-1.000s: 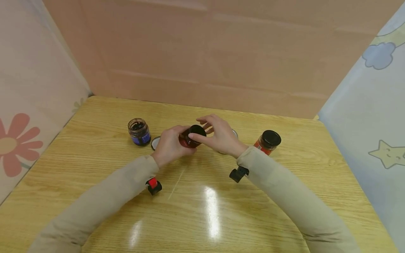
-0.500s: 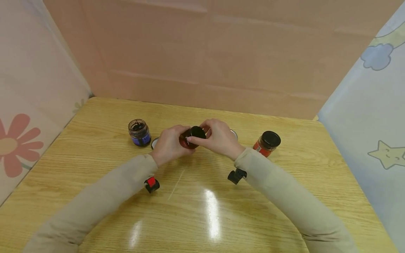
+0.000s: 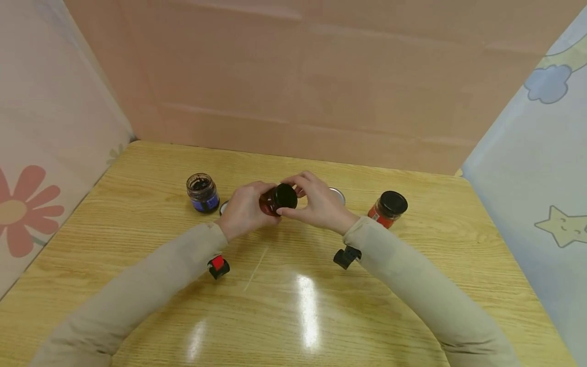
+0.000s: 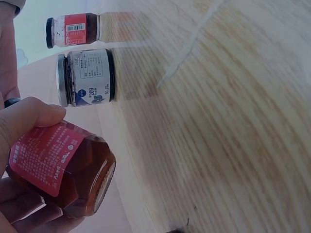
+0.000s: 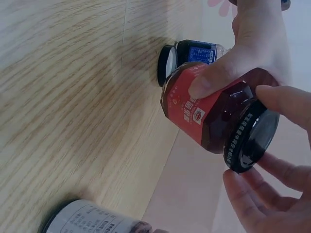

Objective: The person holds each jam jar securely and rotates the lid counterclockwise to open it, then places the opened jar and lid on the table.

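Jar (image 5: 206,121) slants above the bench (image 3: 257,316), the left hand (image 3: 243,210) clamped round its red label (image 4: 46,158). The right hand (image 3: 323,205) pinches its black lid (image 5: 250,138) by opposite edges of the rim. To the left stands an open blue jar (image 3: 203,196), a loose lid (image 5: 167,67) lying upturned beside it; to the right stand a white jar (image 4: 90,77) and a capped red jar (image 3: 385,216), both upright.
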`<state>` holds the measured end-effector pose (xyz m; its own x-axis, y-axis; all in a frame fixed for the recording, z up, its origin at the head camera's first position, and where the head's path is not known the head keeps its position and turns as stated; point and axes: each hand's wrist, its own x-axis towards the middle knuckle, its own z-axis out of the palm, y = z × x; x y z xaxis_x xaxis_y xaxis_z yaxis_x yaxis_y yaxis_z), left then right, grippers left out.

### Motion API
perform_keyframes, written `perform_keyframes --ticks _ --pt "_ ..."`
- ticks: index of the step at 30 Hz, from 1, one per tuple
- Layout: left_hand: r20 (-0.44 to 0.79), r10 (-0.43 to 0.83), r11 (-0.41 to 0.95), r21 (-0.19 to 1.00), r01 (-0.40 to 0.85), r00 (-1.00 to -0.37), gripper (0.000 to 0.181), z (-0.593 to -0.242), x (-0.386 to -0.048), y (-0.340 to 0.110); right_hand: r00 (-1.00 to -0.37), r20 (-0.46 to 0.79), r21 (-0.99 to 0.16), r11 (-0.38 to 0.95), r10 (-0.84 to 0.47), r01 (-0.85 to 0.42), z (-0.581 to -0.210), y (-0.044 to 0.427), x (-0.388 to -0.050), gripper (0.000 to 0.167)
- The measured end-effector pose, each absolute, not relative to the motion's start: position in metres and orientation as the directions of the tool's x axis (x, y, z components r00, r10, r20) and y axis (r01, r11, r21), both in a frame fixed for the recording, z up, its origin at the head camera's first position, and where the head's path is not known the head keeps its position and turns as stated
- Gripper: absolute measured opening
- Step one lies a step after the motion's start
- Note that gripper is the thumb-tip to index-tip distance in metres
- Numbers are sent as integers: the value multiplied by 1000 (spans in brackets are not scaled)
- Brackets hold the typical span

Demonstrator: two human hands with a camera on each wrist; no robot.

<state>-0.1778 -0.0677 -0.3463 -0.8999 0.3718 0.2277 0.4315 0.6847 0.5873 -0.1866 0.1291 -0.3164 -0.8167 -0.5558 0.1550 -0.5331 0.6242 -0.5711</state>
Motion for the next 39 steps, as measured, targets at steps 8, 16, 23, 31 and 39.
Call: perform_keyframes --ticks 8,16,23,31,39 --pt "230 380 673 596 439 -896 60 -347 -178 -68 -754 196 -563 557 -627 -610 -318 133 -188 57" --pt "233 370 637 642 427 -900 60 -346 -178 -68 -694 271 -610 438 -668 -660 -315 137 -190 59" --pt "223 360 645 642 414 -906 63 -346 -178 -69 -700 274 -640 418 -659 -644 -317 138 -191 61" --pt "228 325 641 661 391 -918 65 -348 -178 -71 -722 303 -698 371 -622 -612 -317 140 -190 61" --pt "231 313 642 664 384 -921 67 -349 -179 -70 -750 290 -756 338 -595 -560 -319 144 -189 67"
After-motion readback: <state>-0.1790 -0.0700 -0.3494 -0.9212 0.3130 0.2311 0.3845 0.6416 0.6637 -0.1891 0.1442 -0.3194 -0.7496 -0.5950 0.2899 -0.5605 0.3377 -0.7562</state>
